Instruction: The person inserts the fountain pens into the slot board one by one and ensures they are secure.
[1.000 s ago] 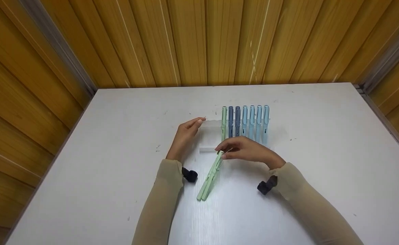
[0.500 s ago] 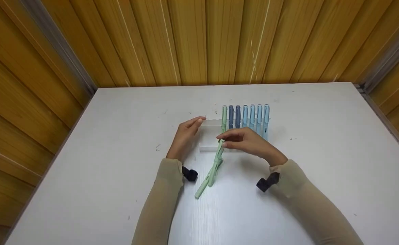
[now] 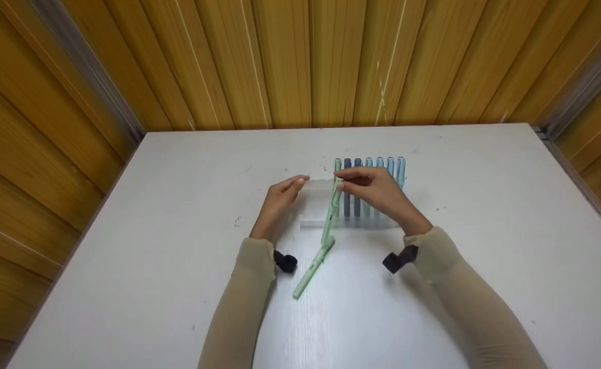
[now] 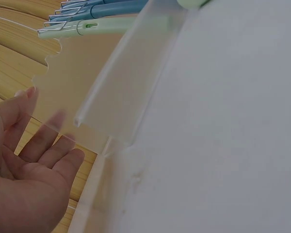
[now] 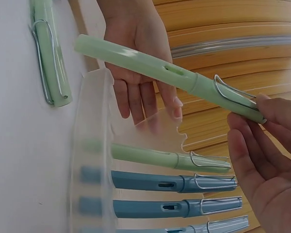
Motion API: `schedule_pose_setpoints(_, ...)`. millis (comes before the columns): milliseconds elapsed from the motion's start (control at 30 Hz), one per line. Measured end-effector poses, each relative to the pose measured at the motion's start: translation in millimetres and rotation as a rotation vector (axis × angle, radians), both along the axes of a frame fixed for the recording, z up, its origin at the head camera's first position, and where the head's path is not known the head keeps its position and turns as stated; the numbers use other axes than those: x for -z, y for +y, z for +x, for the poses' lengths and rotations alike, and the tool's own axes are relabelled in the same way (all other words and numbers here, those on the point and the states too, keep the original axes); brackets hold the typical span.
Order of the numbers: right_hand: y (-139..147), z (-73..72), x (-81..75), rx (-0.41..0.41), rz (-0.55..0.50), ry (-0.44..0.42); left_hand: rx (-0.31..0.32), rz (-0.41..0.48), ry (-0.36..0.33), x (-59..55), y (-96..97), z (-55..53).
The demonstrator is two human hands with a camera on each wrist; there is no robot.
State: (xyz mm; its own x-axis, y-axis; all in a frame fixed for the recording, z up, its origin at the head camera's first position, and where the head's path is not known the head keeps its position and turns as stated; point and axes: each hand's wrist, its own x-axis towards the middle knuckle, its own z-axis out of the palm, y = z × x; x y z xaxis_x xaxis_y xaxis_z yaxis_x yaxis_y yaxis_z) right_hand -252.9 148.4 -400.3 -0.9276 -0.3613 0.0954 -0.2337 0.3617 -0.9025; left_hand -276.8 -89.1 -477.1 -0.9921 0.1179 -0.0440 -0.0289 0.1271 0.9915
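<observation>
My right hand (image 3: 377, 189) pinches a light green pen (image 5: 150, 68) by its clip end, between thumb and fingers. The pen slants down in front of a clear pen stand (image 3: 316, 224), apart from the row in it. My left hand (image 4: 39, 165) holds the stand's left edge, thumb on one side and fingertips showing through the panel. Standing in the rack are another green pen (image 5: 150, 158), two dark blue pens (image 5: 174, 183) and several light blue pens (image 3: 401, 166). A loose green pen (image 3: 310, 271) lies on the table in front.
The white table (image 3: 177, 205) extends on all sides of the stand. Wood-look panels (image 3: 280, 61) rise behind its far edge. Notches line the stand's upper edge (image 5: 183, 138) beside the green pen. A black wrist camera (image 3: 286, 262) sits at each cuff.
My right hand has lifted one of the two loose green pens and carried it away from me, up to the stand. The other pen stays on the table. My left hand keeps its place.
</observation>
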Motion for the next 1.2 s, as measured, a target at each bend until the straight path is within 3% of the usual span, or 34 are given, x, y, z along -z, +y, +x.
schedule_pose_setpoints(567,-14,-17.1,-13.2,0.071,0.002,0.150,-0.014,0.018,-0.008,1.2,-0.1,0.8)
schedule_pose_setpoints(1200,-20,-24.8,-10.1,0.103,0.081,0.161,-0.012,0.006,-0.040,2.4,0.2,-0.7)
